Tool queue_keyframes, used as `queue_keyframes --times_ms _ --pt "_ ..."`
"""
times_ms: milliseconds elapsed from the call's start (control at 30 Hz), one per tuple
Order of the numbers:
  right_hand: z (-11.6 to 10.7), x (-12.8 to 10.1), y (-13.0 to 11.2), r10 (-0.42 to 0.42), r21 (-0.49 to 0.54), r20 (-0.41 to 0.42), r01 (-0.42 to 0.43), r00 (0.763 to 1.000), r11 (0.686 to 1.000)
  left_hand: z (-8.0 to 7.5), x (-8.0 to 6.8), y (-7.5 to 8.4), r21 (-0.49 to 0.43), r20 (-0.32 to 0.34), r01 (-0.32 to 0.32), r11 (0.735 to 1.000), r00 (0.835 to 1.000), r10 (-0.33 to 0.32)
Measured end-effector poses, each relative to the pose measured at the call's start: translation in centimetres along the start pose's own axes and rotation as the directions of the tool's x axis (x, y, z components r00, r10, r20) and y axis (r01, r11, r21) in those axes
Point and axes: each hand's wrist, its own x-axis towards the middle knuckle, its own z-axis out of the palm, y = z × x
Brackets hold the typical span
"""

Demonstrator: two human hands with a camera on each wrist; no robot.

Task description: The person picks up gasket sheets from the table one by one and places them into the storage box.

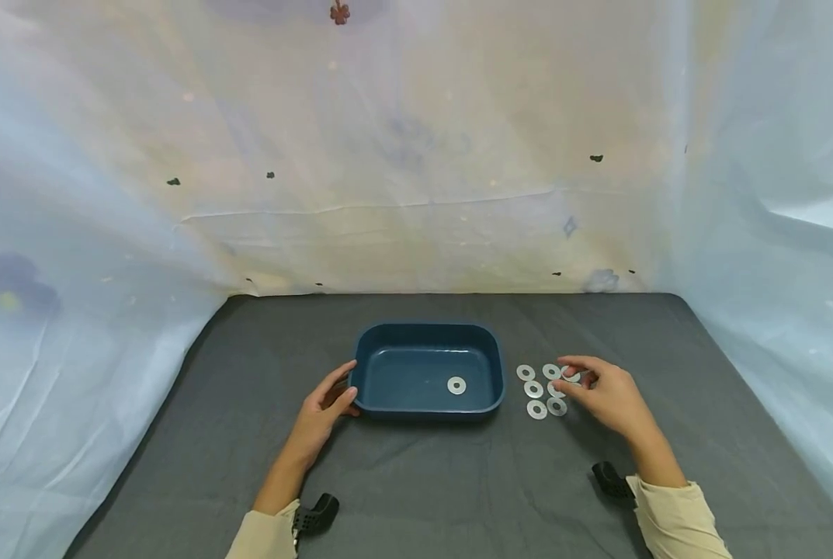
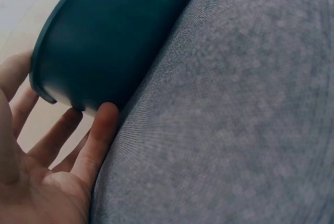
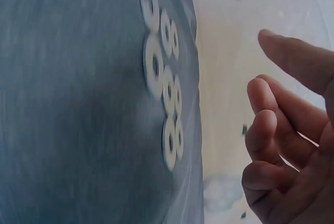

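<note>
L hand [image 1: 327,405] rests against left end of blue tray [image 1: 489,365], fingers straight & relaxed, thumb at rim, not gripping; wrist view shows fingertips [image 2: 102,125] touching tray's outer wall low down. Tray sits mid counter [image 1: 416,481] on grey cloth. One washer [image 1: 456,385] lies inside tray, right of centre. Just right of tray: loose washers [image 1: 536,409] flat on cloth, close together, some touching. R hand [image 1: 601,392] hovers over group's right side, fingers loosely curled, thumb & index near a washer, nothing clearly held; contact not clear in wrist view (blurred).

To do this well, imo: keep L hand bracing tray so it won't slide; take outermost washer, slide it clear of neighbours, pinch by edge since it's thin & flat on cloth.
</note>
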Motion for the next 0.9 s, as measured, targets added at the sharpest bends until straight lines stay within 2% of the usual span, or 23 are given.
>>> queue_keyframes --times_ms 200,467,733,900 --pt "-0.7 0.0 1.5 0.025 -0.041 0.004 -0.025 1.000 0.999 0.0 0.0 -0.1 0.001 -0.005 -0.009 1.000 1.000 0.009" --pt "0.0 0.1 2.7 0.071 -0.047 0.062 -0.068 0.996 0.997 0.0 -0.2 -0.1 0.010 -0.020 0.018 1.000 1.000 -0.018" --pt "-0.1 0.1 3.7 0.063 -0.082 0.050 -0.059 0.997 0.995 0.1 0.3 -0.1 0.007 -0.015 -0.001 1.000 1.000 0.001" --pt "-0.2 0.0 4.0 0.079 -0.100 0.086 -0.070 0.993 0.993 0.0 0.2 -0.3 0.007 -0.014 0.001 1.000 1.000 -0.001"
